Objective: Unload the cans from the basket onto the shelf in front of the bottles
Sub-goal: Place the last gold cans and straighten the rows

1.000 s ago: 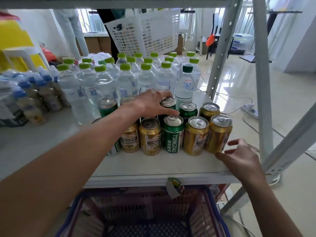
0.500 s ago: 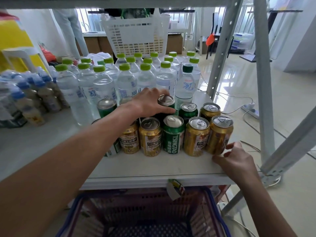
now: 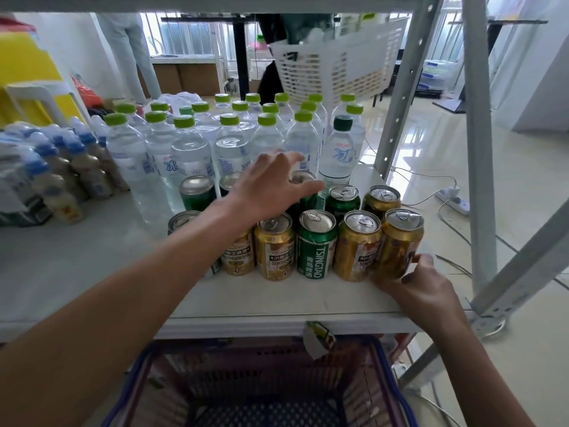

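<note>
Two rows of gold and green cans stand on the white shelf in front of the green-capped water bottles. My left hand reaches over the back row with fingers spread. Its thumb and index finger lie on either side of a green can's top. My right hand grips the lower part of the rightmost gold can, which leans slightly left. The red basket with blue handles sits below the shelf edge; no cans show in its visible part.
Shrink-wrapped blue-capped bottles fill the shelf's left side. The grey shelf upright stands just right of the cans. Behind the shelf a person carries a white basket. A price tag hangs from the shelf edge, and a power strip lies on the floor.
My left hand loosened from the back-row can and its fingers spread. My right hand moved in and gripped the rightmost gold can, tilting it. The white basket behind shifted right.
</note>
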Demonstrator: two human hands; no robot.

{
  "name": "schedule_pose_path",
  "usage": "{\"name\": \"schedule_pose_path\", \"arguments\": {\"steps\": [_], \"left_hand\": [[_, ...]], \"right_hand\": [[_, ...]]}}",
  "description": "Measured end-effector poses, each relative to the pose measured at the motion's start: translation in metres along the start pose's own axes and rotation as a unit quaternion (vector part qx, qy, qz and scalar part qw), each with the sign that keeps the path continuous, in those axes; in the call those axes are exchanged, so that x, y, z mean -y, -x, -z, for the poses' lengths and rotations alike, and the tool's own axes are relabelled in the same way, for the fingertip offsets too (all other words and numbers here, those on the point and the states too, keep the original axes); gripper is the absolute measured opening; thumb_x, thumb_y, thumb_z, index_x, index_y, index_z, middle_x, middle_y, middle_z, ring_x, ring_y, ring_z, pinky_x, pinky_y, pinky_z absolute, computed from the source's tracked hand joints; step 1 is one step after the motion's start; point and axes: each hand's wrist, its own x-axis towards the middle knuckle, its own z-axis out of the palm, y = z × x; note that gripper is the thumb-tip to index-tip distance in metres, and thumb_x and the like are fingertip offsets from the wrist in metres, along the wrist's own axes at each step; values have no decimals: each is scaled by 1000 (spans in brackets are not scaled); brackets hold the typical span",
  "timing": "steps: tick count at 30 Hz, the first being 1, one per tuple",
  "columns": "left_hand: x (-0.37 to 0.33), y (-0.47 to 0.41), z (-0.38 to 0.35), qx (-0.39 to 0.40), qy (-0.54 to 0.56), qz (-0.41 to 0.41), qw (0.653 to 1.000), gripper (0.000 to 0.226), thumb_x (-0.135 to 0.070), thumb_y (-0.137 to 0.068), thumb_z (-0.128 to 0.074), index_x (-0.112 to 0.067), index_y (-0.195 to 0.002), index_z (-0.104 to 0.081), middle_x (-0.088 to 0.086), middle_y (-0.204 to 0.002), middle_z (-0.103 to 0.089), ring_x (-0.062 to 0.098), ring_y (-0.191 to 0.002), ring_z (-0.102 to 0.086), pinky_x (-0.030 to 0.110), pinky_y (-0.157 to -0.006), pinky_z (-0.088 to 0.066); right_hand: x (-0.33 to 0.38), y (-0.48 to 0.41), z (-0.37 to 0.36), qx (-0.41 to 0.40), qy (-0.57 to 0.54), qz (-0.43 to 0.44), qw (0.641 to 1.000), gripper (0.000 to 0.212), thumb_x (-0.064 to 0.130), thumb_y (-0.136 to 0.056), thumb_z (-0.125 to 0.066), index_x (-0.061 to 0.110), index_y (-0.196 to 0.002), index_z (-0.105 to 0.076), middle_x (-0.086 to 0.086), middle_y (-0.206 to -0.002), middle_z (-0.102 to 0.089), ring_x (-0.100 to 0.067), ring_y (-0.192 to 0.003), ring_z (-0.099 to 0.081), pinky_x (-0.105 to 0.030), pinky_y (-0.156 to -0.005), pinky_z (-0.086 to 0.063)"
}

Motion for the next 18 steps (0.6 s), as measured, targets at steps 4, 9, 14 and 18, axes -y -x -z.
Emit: {"name": "schedule_pose_path", "arguments": {"steps": [4,9,14,18], "left_hand": [[-38,78,-31,-105,65,-156,980,19,-28,-96,-56,-12,-97,-65,1,-92,-65,17,-78,-61,29,-68,-54],[-32,127,-87,103,68,-103,987,25,-33,-100,-49,-18,-117,-59,1,-105,-63,20,-87,-61,39,-75,-54],[-31,123,-99,75,85,-110,987,39,-33,-102,-45,-25,-140,-48,1,-114,-60,20,-94,-62,38,-75,-55],[-31,122,-103,63,71,-122,988,40,-27,-101,-45,-23,-141,-48,3,-110,-60,19,-93,-60,40,-73,-55]], "right_hand": [[0,1,0,-16,-1,27,999,70,62,-78,-76,14,-123,-50,-12,-109,-68,-34,-97,-63,-41,-77,-51],[2,5,-1,5,28,50,998,107,93,-49,-66,24,-129,-50,-3,-118,-62,-28,-103,-63,-44,-83,-54],[16,10,-5,-8,43,10,999,133,102,-38,-61,17,-138,-40,-6,-128,-56,-32,-115,-61,-47,-90,-53],[21,11,-7,-19,54,2,998,130,98,-44,-62,13,-139,-38,-10,-132,-57,-35,-117,-60,-47,-90,-53]]}}
